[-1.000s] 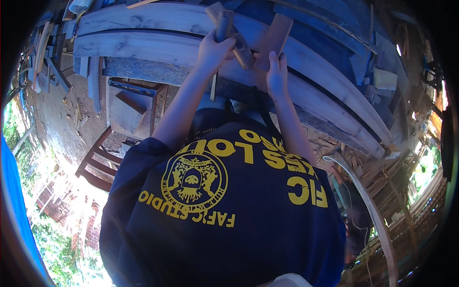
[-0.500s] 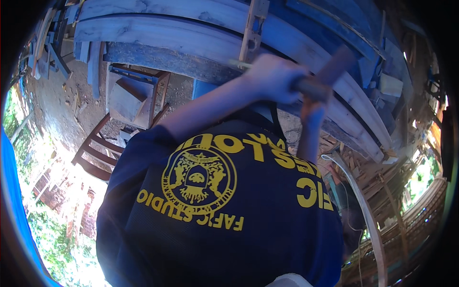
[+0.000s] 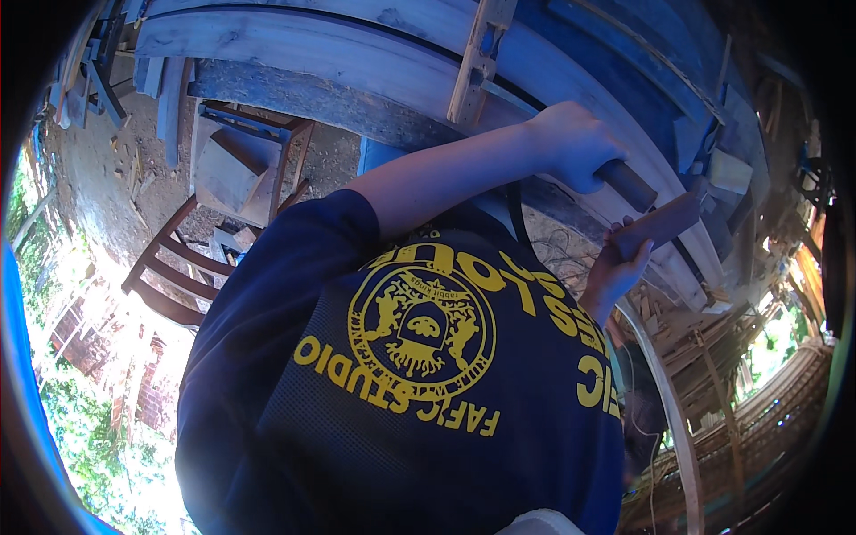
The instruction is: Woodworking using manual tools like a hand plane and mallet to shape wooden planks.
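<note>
My left hand [image 3: 575, 147] is closed around a short, dark cylindrical wooden piece [image 3: 629, 183], its free end pointing down and right. My right hand [image 3: 624, 263], lower and to the right, grips a flat reddish-brown wooden block [image 3: 660, 223] tilted up toward the right. The two pieces are close at their ends; I cannot tell whether they touch. Behind them run long pale curved planks [image 3: 312, 49], with a notched upright wooden piece [image 3: 474, 76] lying across them above my left hand.
A brown wooden chair [image 3: 183, 267] and a seat carrying a board [image 3: 223, 178] stand at the left. Offcuts [image 3: 107, 89] pile at the upper left. A long bent pale strip [image 3: 678, 428] runs down the right, near scattered scrap wood. A pale block [image 3: 727, 169] sits at the right.
Both hands have moved right and down from the planks, each with its piece. My left forearm now slants across my body. The notched piece has been left on the planks.
</note>
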### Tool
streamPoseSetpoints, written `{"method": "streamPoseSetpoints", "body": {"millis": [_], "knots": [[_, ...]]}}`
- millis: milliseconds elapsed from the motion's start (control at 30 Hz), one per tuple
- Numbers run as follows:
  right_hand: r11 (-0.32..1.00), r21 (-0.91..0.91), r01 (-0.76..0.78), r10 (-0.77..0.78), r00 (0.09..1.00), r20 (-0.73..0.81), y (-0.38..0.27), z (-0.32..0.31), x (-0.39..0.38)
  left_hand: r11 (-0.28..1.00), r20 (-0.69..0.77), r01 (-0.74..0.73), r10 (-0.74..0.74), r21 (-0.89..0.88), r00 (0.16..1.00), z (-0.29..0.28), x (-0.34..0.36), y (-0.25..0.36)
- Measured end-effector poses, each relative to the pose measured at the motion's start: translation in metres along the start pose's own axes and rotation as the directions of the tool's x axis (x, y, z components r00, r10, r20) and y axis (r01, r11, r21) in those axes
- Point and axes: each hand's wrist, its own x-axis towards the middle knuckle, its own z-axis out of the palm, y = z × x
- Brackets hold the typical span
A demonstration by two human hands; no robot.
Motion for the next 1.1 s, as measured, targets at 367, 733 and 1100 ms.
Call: {"method": "streamPoseSetpoints", "body": {"millis": [367,733,1100], "knots": [[0.973,-0.171,0.158,-0.146,0.986,0.078,-0.017,0.029,-0.011,0.999,-0.022,-0.014,0.013,-0.034,1.000,-0.004,-0.001,0.006],[0.937,-0.283,0.205,-0.164,0.973,0.161,-0.036,0.047,-0.021,0.999,-0.131,0.008,-0.013,-0.040,0.991,-0.003,0.003,0.002],[0.944,-0.285,0.167,-0.133,0.982,0.133,-0.029,0.044,-0.026,0.998,-0.153,0.001,-0.010,-0.058,0.988,-0.005,-0.001,0.003]]}}
